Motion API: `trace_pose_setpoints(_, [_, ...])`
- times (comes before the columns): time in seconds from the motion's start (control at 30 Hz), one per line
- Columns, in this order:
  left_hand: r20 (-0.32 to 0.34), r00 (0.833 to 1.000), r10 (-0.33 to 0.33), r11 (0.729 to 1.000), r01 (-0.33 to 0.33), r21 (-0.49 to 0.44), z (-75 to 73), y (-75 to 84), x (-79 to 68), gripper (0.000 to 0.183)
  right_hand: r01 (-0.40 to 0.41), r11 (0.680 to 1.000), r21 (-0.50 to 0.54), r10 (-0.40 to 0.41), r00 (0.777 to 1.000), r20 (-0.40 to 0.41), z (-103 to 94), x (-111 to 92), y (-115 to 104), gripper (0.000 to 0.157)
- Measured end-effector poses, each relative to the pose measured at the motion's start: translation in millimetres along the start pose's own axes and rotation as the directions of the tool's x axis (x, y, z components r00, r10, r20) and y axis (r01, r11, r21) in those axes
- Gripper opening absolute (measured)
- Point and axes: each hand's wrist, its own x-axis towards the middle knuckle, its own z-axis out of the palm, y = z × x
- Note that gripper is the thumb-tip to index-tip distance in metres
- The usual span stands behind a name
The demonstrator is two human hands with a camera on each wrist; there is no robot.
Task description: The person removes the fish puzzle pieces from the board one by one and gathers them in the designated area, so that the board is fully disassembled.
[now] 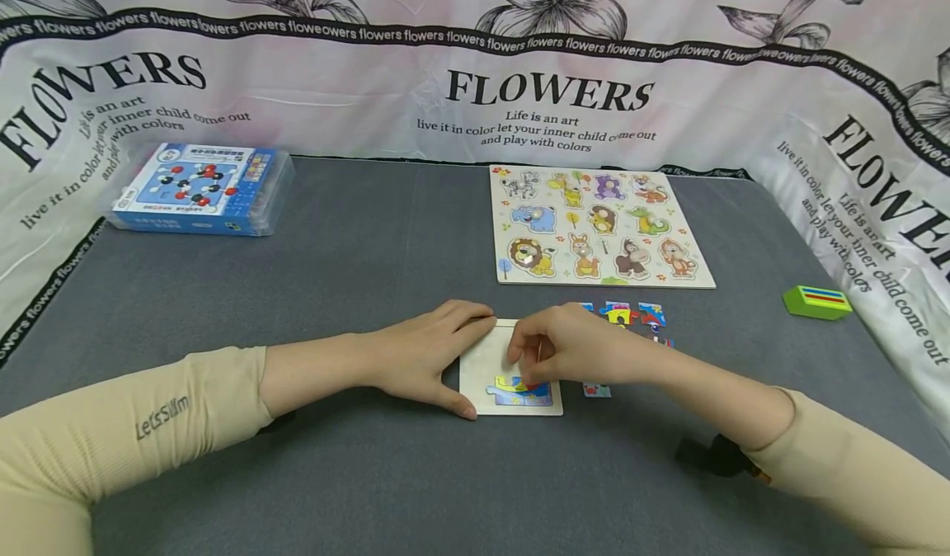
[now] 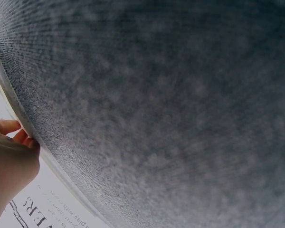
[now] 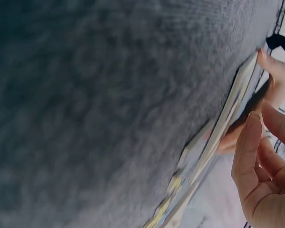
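A small pale puzzle board point(image 1: 482, 366) lies on the grey table, with several joined blue and yellow jigsaw pieces point(image 1: 512, 395) along its bottom edge. My left hand point(image 1: 430, 354) rests at the board's left side, thumb near the lower corner and fingers by the top edge. Over the board's right part hovers my right hand point(image 1: 567, 346), fingers bent and pointing down beside a red bit of the picture. In the right wrist view the right fingertips point(image 3: 251, 126) stand slightly apart, with no piece showing between them. Loose jigsaw pieces point(image 1: 651, 315) lie partly behind the right hand.
A larger animal puzzle board point(image 1: 604, 226) lies behind the loose pieces. A blue boxed set point(image 1: 196, 189) sits at the back left, and a green block point(image 1: 816, 302) at the right. Flower-printed cloth point(image 1: 356, 94) hangs along the back and sides.
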Motion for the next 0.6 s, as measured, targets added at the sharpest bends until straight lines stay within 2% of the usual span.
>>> trace_pose_setpoints(0.2, [-0.001, 1.0, 0.005, 1.0, -0.005, -0.006, -0.8, 0.9, -0.4, 0.106, 0.013, 0.999, -0.046, -0.012, 1.0, 0.023, 6.6, 4.5, -2.1, 0.02])
trace_pose_setpoints(0.6, [-0.007, 1.0, 0.014, 1.0, -0.014, 0.001, 0.6, -0.4, 0.3, 0.106, 0.052, 0.997, -0.06, -0.049, 0.997, 0.052, 9.1, 7.8, 2.1, 0.029])
